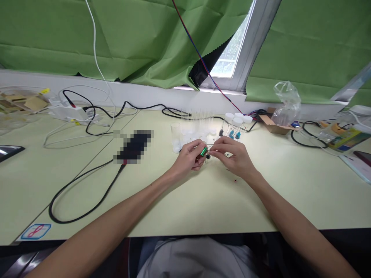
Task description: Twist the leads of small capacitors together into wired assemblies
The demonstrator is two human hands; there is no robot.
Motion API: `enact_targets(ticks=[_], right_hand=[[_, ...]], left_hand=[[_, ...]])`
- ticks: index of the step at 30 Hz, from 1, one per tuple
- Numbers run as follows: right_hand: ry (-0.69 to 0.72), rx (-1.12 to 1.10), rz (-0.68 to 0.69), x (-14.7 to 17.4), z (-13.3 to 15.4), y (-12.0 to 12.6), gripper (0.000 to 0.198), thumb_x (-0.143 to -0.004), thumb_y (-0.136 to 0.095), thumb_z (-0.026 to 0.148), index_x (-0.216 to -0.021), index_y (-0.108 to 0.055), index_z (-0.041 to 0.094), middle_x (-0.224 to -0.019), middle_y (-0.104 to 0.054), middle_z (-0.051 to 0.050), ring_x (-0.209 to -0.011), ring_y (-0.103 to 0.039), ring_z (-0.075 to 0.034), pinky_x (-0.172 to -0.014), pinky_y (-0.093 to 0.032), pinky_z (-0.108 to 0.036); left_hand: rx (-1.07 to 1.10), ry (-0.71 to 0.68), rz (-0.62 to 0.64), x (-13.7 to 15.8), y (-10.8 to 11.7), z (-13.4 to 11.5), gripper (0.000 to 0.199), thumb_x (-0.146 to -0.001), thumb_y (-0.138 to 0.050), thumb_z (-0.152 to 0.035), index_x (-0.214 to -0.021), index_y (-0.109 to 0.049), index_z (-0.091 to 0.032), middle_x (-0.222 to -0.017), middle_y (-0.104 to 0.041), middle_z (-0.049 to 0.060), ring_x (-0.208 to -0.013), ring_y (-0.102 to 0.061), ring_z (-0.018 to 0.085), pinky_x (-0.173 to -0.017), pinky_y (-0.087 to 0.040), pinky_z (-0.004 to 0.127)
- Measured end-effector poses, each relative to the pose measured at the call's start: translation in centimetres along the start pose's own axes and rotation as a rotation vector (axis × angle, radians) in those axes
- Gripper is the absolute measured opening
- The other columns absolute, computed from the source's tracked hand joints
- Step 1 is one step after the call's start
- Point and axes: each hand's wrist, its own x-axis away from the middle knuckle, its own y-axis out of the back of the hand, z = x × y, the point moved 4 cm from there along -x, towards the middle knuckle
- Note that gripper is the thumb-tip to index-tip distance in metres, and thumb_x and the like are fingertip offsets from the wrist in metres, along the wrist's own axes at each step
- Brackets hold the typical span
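My left hand (189,155) is closed around a small shiny green cylinder (203,151), held tilted above the table. Thumb and fingertips of my right hand (232,152) pinch together at the cylinder's right end; whatever is between them is too small to make out. Just below the fingertips shows a small round black piece (208,156). A tiny red piece (235,180) lies on the table under my right hand. Behind my hands stand several clear plastic tubes (176,135) and several white caps (237,121) with dark and teal pieces hanging from thin wires.
A pixelated dark device (135,146) with a looping black cable (52,200) is on the left. A white power strip (69,112) sits at the back left. On the right are a cardboard box (276,125) with a plastic bag (286,102) and a phone (355,166).
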Motion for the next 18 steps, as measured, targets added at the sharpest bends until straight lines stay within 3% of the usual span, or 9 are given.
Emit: enact_targets(ticks=[14, 18], right_hand=[[0.317, 0.255, -0.026, 0.29, 0.26, 0.05, 0.011, -0.095, -0.060, 0.022, -0.089, -0.069, 0.022, -0.087, -0.062, -0.005, -0.066, -0.058, -0.013, -0.058, -0.048, -0.028], [0.334, 0.283, -0.002, 0.35, 0.27, -0.02, 0.010, -0.095, -0.059, 0.019, -0.090, -0.067, 0.021, -0.089, -0.060, -0.006, -0.067, -0.057, -0.013, -0.059, -0.047, -0.027]], left_hand=[[-0.056, 0.055, -0.042, -0.02, 0.19, 0.08, 0.039, -0.089, -0.058, -0.053, -0.074, -0.047, -0.020, -0.053, -0.032, -0.006, -0.045, -0.019, 0.005, -0.042, -0.015, 0.019], [-0.060, 0.050, -0.048, -0.07, 0.29, 0.17, 0.039, -0.089, -0.058, -0.053, -0.074, -0.048, -0.019, -0.053, -0.031, -0.006, -0.045, -0.019, 0.005, -0.042, -0.015, 0.019]])
